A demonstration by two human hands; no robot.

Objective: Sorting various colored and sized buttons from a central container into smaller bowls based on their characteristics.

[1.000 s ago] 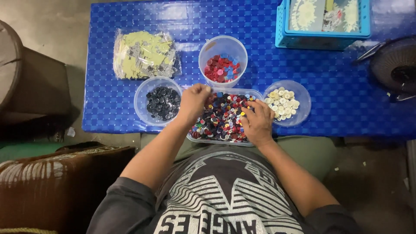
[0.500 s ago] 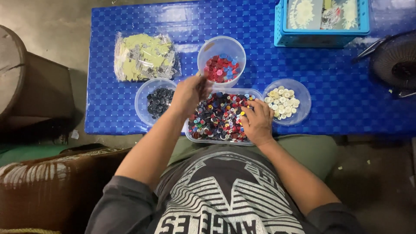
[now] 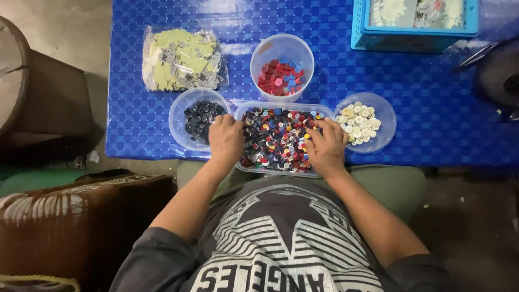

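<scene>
A clear rectangular tray (image 3: 281,106) full of mixed coloured buttons sits at the near edge of the blue table (image 3: 421,108). My left hand (image 3: 226,141) rests on the tray's left end, fingers curled down among the buttons. On the tray's right end lies my right hand (image 3: 326,147), its fingers spread over the buttons. A round bowl of dark buttons (image 3: 194,123) stands left of the tray. To the right is a round bowl of cream buttons (image 3: 365,123). Behind the tray stands a clear tub of red and blue buttons (image 3: 281,69).
A clear bag of pale green pieces (image 3: 183,58) lies at the back left of the table. A turquoise box (image 3: 413,24) stands at the back right. A dark round fan-like object (image 3: 500,75) sits at the right edge. A brown patterned seat (image 3: 70,216) is by my left side.
My left hand has come back from the tub of red and blue buttons down to the left end of the tray. My right hand stayed on the tray.
</scene>
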